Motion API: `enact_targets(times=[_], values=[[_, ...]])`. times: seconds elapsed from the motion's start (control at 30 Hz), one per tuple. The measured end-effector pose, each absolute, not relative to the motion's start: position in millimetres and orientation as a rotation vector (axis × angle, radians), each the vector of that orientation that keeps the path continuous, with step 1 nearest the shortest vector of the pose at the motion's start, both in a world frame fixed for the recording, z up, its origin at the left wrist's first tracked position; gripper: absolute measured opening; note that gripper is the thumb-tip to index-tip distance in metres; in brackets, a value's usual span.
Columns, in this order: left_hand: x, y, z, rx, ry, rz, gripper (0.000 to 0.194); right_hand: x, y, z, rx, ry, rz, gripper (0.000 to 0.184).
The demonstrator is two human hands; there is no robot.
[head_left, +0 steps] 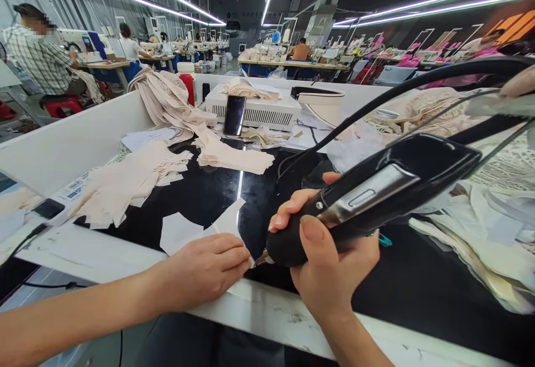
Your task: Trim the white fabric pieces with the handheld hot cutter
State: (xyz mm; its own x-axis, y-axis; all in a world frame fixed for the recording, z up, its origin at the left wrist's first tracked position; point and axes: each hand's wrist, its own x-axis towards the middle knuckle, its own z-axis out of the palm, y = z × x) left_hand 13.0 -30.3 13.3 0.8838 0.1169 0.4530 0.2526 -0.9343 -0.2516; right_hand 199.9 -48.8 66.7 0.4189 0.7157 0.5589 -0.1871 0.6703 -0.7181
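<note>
My right hand [332, 261] is wrapped round a black corded hand tool [368, 189] with a silver lever along its side. The tool's small metal tip [262, 258] points left, close to the fingertips of my left hand [204, 269]. With its fingers pressed together, my left hand grips the near end of a white fabric piece [229, 219] at the table's front edge. The fingers hide part of that piece. Another white piece [179, 232] lies against it on the left, on the black tabletop [254, 194].
Beige fabric pieces [129, 180] lie in a pile at left, and another stack [234, 155] lies further back. A phone [234, 115] leans on a white vented box [267, 112]. Black cable [376, 94] arches over the right side. Lace and cloth [493, 228] heap at right. People sit at sewing machines beyond.
</note>
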Motion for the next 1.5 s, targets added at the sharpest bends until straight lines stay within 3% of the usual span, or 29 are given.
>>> enact_targets(times=[0.13,0.6,1.5], values=[[13,-30,8,-2.760,-0.343,-0.656,0.009,200,-50,67,-0.624,-0.984,0.616,0.044],[5,-29,7,-2.958,-0.486,-0.644,0.026,201,-50,70,-0.705,-0.945,0.589,0.053],[5,-32,2,-3.013,-0.612,-0.749,0.029,191,-27,71,-0.690,-0.952,0.531,0.044]])
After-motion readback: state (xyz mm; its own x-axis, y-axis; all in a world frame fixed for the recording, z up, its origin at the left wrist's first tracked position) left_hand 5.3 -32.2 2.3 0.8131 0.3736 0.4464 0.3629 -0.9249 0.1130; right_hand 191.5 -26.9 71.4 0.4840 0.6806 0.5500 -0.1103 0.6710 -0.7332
